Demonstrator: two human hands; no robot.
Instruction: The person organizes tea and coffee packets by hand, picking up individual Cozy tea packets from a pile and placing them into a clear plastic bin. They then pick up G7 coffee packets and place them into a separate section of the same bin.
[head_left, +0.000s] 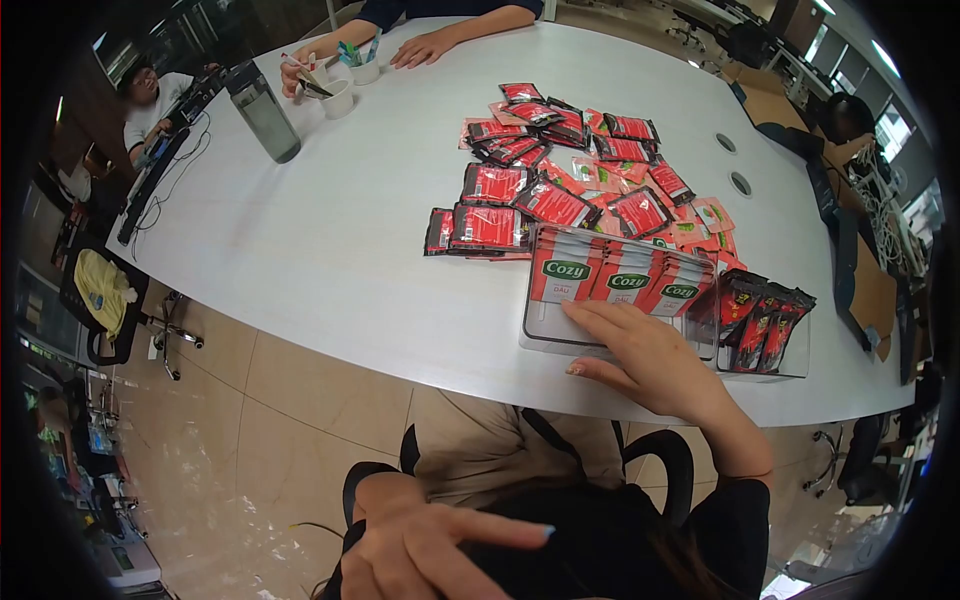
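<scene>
My right hand reaches over the front of a clear plastic box, fingers stretched and thumb apart. Its fingertips are at the lower edge of the red and white Cozy sachets, which stand upright in rows along the box's back. My left hand is low in front of my body, away from the table. One of its fingers points right and nothing shows in it; its lower part is cut off by the frame edge. Beside the first box, black and red sachets stand in another clear compartment.
Behind the boxes lies a loose heap of red sachets. A grey bottle stands at the table's left. Across the table, another person's hands are near white cups of pens and small tools. Cardboard lines the right side.
</scene>
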